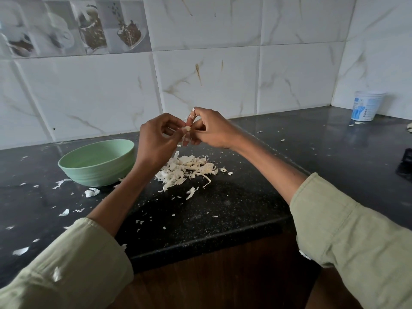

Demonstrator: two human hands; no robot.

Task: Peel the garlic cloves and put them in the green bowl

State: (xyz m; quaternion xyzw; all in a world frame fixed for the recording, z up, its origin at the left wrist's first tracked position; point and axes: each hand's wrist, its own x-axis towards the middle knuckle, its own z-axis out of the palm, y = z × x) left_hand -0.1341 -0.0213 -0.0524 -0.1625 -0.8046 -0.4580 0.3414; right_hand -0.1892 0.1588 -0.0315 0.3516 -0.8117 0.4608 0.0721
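Observation:
A small pale garlic clove (186, 129) is held in the air above the black counter, pinched between the fingertips of both hands. My left hand (157, 141) grips it from the left and my right hand (210, 130) from the right, fingers curled. The green bowl (98, 162) stands on the counter to the left of my left hand; its inside is mostly hidden from this angle. A heap of white garlic skins (187, 170) lies on the counter right below my hands.
Loose skin scraps (91, 192) are scattered over the black counter (289, 157). A white and blue plastic tub (365, 105) stands in the back right corner. A dark object (404, 165) lies at the right edge. The tiled wall rises behind.

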